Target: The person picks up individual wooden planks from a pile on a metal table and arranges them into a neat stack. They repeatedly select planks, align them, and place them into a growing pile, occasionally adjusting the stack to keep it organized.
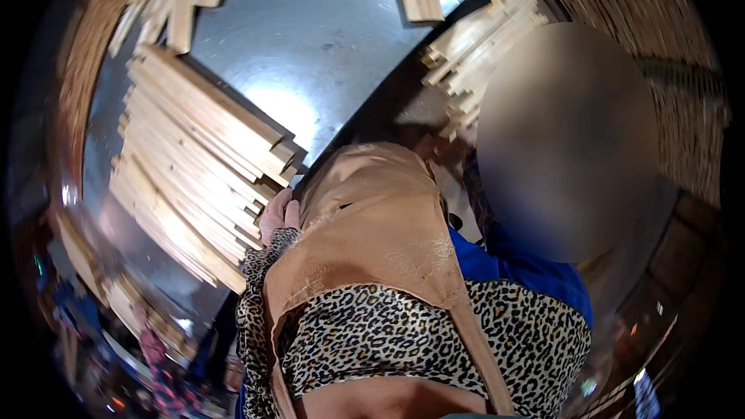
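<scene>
Leopard-print sleeve (260, 295) sat closest; left hand (278, 213) rested on wood slat stack (194, 171) on steel bench (326, 54), grip state unclear. Right hand hidden.

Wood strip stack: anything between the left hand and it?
Nothing visible. The left hand rests against the near end of the wood strip stack on the metal table. The tan cloth hides everything to its right; the right hand is not in view.
</scene>
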The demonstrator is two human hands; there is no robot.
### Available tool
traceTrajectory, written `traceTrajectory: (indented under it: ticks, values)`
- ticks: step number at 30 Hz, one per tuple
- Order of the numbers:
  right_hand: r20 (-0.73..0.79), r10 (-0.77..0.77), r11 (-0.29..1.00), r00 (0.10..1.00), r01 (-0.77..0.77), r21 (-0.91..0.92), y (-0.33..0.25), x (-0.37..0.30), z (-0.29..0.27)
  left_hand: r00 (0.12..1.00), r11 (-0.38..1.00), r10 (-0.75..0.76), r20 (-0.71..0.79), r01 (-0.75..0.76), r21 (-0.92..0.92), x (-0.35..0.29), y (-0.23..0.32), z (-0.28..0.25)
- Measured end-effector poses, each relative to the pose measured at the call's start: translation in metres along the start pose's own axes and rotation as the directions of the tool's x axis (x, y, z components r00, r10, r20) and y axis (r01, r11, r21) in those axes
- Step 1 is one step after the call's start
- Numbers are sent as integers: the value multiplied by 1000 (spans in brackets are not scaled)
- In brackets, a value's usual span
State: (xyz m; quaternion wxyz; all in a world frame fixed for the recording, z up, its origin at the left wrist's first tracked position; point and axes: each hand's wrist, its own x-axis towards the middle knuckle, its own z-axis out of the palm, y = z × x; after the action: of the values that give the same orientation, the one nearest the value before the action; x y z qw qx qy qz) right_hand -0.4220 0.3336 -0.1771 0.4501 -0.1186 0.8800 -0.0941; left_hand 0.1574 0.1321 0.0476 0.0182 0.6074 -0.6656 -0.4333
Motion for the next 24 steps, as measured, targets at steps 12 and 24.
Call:
traceTrajectory:
  ticks: [12, 24]
  values:
    - [238, 211, 962, 948, -244, 119, 96, -173, 82, 945, 970, 236, 228, -244, 7, 17, 33, 5]
    - [300, 122, 954, 946, -28, -298, 20, -102, 3, 894, 799, 188, 406, -380, 466, 34, -83, -12]
